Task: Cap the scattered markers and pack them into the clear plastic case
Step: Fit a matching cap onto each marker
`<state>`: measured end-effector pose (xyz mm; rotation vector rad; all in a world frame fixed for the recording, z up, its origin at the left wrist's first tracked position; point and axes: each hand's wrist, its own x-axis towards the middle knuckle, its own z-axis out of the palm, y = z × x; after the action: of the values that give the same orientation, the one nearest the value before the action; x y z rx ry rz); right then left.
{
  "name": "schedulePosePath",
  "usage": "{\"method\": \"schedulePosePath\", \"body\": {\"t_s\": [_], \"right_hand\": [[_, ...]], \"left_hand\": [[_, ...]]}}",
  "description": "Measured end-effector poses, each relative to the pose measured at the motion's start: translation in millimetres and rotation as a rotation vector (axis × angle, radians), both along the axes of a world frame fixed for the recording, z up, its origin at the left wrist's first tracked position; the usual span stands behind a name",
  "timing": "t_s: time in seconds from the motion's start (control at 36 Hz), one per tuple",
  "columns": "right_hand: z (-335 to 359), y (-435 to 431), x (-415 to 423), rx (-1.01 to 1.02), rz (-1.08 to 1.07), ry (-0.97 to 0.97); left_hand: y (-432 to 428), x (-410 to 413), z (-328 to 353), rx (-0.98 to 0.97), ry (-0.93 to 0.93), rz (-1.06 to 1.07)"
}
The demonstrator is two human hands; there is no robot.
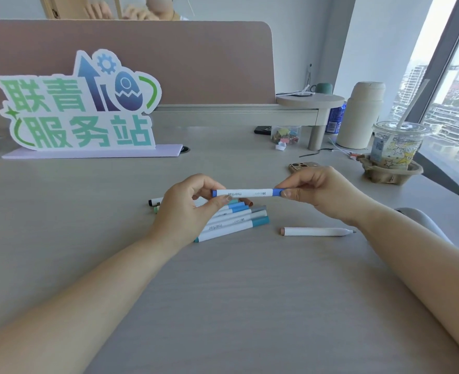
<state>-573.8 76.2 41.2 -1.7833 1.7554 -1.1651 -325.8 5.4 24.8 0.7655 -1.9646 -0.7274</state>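
Note:
A white marker with blue ends (246, 193) is held level above the desk. My left hand (190, 209) pinches its left end and my right hand (317, 191) pinches the blue cap at its right end. Beneath it several capped markers (236, 221) in blue, teal and grey lie side by side. One white marker (317, 231) lies apart to the right with its grey tip bare. A black-capped marker (155, 201) pokes out left of my left hand. No clear plastic case is in view.
A phone (302, 166) lies behind my right hand. An iced drink cup (395, 147) in a cardboard holder, a cream flask (360, 114) and a tub of binder clips (285, 134) stand at the right back. A green sign (80, 103) stands at the left back.

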Motion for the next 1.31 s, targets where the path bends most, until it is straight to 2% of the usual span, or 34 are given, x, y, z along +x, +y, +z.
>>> {"method": "schedulePosePath", "body": {"t_s": [0.14, 0.22, 0.31, 0.47, 0.61, 0.81, 0.94, 1.08, 1.22, 1.31], "right_hand": [[-3.2, 4.2, -15.9, 0.214, 0.058, 0.166], [-3.3, 5.0, -15.5, 0.252, 0.079, 0.188], [-3.8, 1.9, -17.9, 0.237, 0.030, 0.169], [-7.8, -2.3, -25.4, 0.142, -0.141, 0.138], [-5.9, -2.6, -24.4, 0.117, -0.190, 0.058], [-9.0, -6.6, -27.6, 0.120, -0.227, 0.097], [-10.4, -6.9, -26.6, 0.131, -0.227, 0.100], [-10.5, -10.4, -15.7, 0.123, -0.193, 0.127], [-9.2, -27.2, 10.8, 0.142, -0.127, 0.194], [-5.6, -41.4, 28.4, 0.206, -0.069, 0.322]], "left_hand": [[-0.3, -2.6, -15.1, -0.100, -0.312, -0.007], [2.1, -2.8, -19.4, -0.178, -0.410, -0.014], [4.6, -5.5, -22.6, -0.229, -0.459, -0.013], [18.9, -33.8, -19.9, -0.326, -0.440, -0.091], [27.3, -61.6, -22.0, -0.426, -0.533, -0.106], [30.4, -65.3, -23.6, -0.484, -0.440, -0.122], [20.9, -31.3, -15.1, -0.497, -0.403, -0.013], [6.4, 26.0, 0.0, -0.462, -0.252, 0.135], [-16.2, 63.2, -8.9, -0.206, -0.117, 0.243], [-24.8, 64.9, -16.0, -0.084, -0.018, 0.258]]}}
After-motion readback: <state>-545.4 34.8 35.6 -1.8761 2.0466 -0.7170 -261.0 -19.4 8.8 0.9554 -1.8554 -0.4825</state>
